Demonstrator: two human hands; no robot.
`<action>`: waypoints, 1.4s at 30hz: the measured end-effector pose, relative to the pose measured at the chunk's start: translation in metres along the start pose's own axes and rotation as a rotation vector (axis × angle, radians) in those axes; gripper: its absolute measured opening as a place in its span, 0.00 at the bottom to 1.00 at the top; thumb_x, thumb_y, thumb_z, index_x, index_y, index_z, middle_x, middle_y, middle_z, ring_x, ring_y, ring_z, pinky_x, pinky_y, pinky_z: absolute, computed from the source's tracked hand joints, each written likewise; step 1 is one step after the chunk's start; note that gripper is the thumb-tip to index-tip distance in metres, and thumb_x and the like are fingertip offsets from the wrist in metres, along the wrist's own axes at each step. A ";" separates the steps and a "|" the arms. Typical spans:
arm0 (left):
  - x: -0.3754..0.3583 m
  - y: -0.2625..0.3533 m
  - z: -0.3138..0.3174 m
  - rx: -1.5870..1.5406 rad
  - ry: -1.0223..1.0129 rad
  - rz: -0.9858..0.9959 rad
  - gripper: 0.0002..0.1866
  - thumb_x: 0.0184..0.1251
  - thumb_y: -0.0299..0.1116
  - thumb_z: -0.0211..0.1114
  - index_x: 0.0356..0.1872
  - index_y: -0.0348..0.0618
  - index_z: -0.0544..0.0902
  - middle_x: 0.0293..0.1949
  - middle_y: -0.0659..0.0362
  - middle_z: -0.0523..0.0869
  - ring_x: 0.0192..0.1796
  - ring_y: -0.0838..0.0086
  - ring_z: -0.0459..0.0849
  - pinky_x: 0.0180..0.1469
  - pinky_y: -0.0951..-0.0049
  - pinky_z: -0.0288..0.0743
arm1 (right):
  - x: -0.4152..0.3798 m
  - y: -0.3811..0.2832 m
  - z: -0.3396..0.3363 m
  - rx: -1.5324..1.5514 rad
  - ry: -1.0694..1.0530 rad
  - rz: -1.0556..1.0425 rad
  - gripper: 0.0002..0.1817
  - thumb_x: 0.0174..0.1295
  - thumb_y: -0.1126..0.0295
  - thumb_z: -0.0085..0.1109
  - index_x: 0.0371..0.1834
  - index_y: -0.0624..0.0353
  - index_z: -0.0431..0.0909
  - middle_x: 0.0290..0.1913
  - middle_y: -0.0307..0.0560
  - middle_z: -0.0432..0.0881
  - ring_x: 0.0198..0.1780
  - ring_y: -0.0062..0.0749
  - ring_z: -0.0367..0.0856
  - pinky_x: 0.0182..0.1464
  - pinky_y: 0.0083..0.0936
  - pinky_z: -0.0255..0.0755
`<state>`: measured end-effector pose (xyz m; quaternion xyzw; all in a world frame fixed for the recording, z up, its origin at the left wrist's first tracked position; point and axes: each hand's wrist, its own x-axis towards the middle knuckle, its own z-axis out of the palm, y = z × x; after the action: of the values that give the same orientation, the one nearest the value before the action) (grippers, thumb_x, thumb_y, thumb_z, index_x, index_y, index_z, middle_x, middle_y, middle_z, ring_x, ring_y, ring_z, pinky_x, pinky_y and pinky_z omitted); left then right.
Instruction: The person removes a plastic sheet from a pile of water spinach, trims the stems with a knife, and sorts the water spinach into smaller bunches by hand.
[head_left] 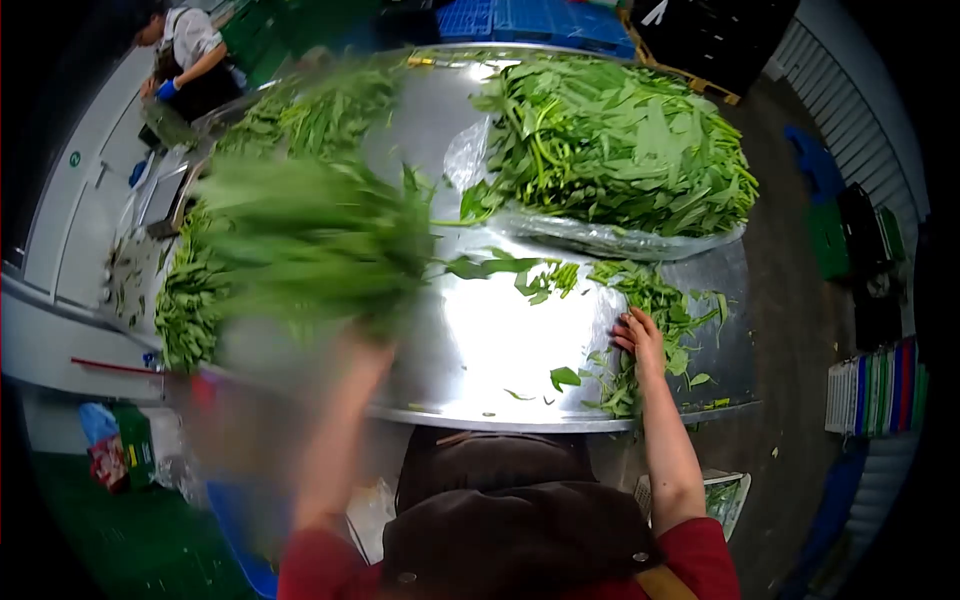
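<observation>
My left hand [366, 348], smeared by motion, is closed around the stem end of a large bunch of water spinach [310, 240]. The bunch fans out above the left part of the metal table [480, 345], its long leaves blurred. On the right, my right hand [641, 338] rests at the loose trimmed stems and leaves [668, 305], with its fingers apart and pointing left; I see nothing gripped in it. Beyond that hand, a big pile of water spinach [620, 150] lies on a clear plastic bag [630, 243].
More greens [190, 310] line the table's left edge. At the upper left a person with a blue glove [167, 90] handles a bag. Blue pallets [540, 22] stand behind the table, stacked crates [880, 390] at the right. A white crate [738, 495] sits on the floor below.
</observation>
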<state>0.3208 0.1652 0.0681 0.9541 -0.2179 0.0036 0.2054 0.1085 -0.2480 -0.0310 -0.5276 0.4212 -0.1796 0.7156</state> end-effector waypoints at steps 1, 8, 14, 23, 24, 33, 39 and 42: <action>0.002 -0.001 -0.003 0.312 -0.028 0.134 0.15 0.44 0.22 0.65 0.37 0.38 0.77 0.30 0.52 0.84 0.28 0.57 0.84 0.29 0.57 0.78 | -0.008 0.001 -0.006 -0.048 -0.035 -0.006 0.20 0.66 0.66 0.54 0.58 0.64 0.72 0.43 0.48 0.82 0.34 0.29 0.83 0.34 0.20 0.78; -0.018 -0.045 0.058 0.844 -0.332 0.119 0.19 0.59 0.31 0.57 0.52 0.39 0.72 0.31 0.55 0.83 0.29 0.63 0.86 0.28 0.59 0.77 | -0.033 0.011 -0.019 -0.177 -0.225 -0.014 0.19 0.71 0.56 0.46 0.33 0.62 0.77 0.22 0.41 0.78 0.17 0.21 0.75 0.18 0.16 0.67; -0.020 -0.031 0.053 0.863 -0.331 0.049 0.21 0.60 0.31 0.57 0.55 0.37 0.71 0.33 0.56 0.84 0.31 0.63 0.86 0.32 0.56 0.79 | -0.055 -0.002 0.029 -0.381 -0.414 -0.098 0.17 0.72 0.63 0.45 0.31 0.63 0.76 0.20 0.39 0.76 0.19 0.17 0.72 0.22 0.16 0.66; -0.016 -0.007 0.049 0.943 -0.360 -0.077 0.23 0.58 0.32 0.60 0.55 0.36 0.71 0.37 0.53 0.84 0.36 0.60 0.86 0.35 0.53 0.79 | -0.087 -0.032 0.134 -0.657 -0.635 -0.628 0.22 0.58 0.76 0.57 0.57 0.58 0.69 0.67 0.56 0.61 0.54 0.53 0.76 0.55 0.35 0.72; -0.015 -0.002 0.045 0.956 -0.363 -0.065 0.22 0.58 0.32 0.60 0.54 0.36 0.71 0.37 0.53 0.84 0.36 0.60 0.86 0.35 0.53 0.79 | -0.088 -0.036 0.144 -0.675 -0.635 -0.677 0.22 0.57 0.77 0.56 0.57 0.58 0.69 0.67 0.56 0.62 0.55 0.56 0.75 0.56 0.37 0.71; -0.025 -0.041 0.043 0.384 -0.160 0.258 0.16 0.52 0.31 0.61 0.43 0.39 0.74 0.33 0.54 0.81 0.33 0.61 0.82 0.31 0.58 0.75 | -0.111 -0.025 0.252 -0.630 -0.784 -0.594 0.16 0.59 0.74 0.52 0.51 0.58 0.74 0.46 0.57 0.76 0.45 0.47 0.78 0.45 0.36 0.72; -0.023 -0.022 0.018 0.663 -0.342 0.196 0.25 0.57 0.31 0.59 0.54 0.28 0.69 0.35 0.54 0.83 0.32 0.65 0.86 0.34 0.63 0.78 | -0.103 0.050 0.332 -0.879 -0.828 -0.743 0.13 0.57 0.72 0.54 0.46 0.61 0.76 0.42 0.58 0.76 0.44 0.57 0.76 0.46 0.42 0.72; -0.027 -0.043 0.044 0.579 -0.278 0.119 0.30 0.57 0.32 0.57 0.59 0.22 0.65 0.34 0.54 0.83 0.30 0.66 0.86 0.32 0.65 0.78 | -0.108 0.051 0.326 -0.840 -0.866 -0.748 0.11 0.58 0.71 0.56 0.44 0.60 0.77 0.40 0.56 0.76 0.42 0.54 0.77 0.44 0.41 0.72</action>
<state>0.3111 0.1946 0.0083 0.9498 -0.2891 -0.0531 -0.1069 0.2946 0.0439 -0.0033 -0.8921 -0.0767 -0.0100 0.4452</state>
